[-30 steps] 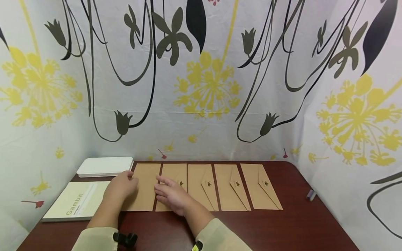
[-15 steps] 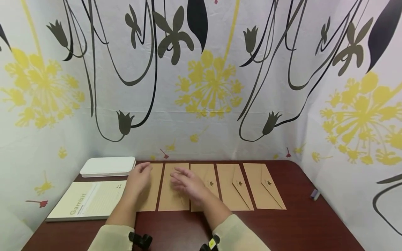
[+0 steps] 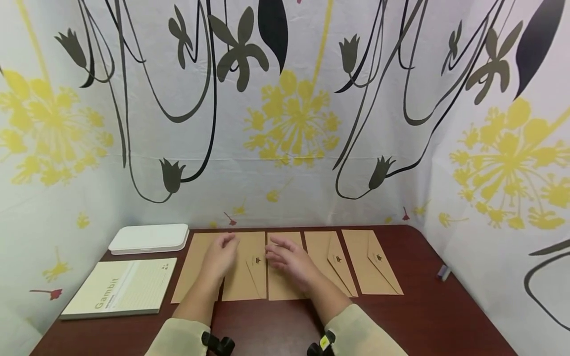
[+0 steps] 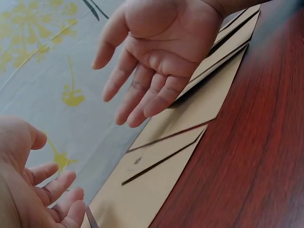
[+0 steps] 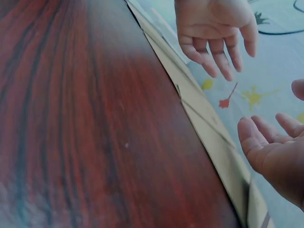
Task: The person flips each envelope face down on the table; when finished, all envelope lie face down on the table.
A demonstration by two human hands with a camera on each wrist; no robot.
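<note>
Several brown paper envelopes lie side by side in a row on the dark table. My left hand (image 3: 221,257) is held over the gap between the leftmost envelope (image 3: 190,277) and the second envelope (image 3: 249,277), holding nothing. Above the third envelope (image 3: 281,288) is my right hand (image 3: 291,261), also holding nothing. In the left wrist view the palm of the right hand (image 4: 159,57) faces the left hand (image 4: 40,192), fingers relaxed and spread. The two other envelopes, one (image 3: 325,252) and the rightmost (image 3: 362,257), show pointed flaps with a small dark crown print.
A pale notebook (image 3: 133,282) marked "Gambit" lies left of the row, with a white flat box (image 3: 149,238) behind it. A small marker-like item (image 3: 443,272) is at the table's right edge. Flower-printed cloth (image 3: 289,198) encloses the back and sides.
Both hands have moved to the right along the row, the left from the leftmost envelope's edge, the right from the second envelope to the third. The envelopes stay in place.
</note>
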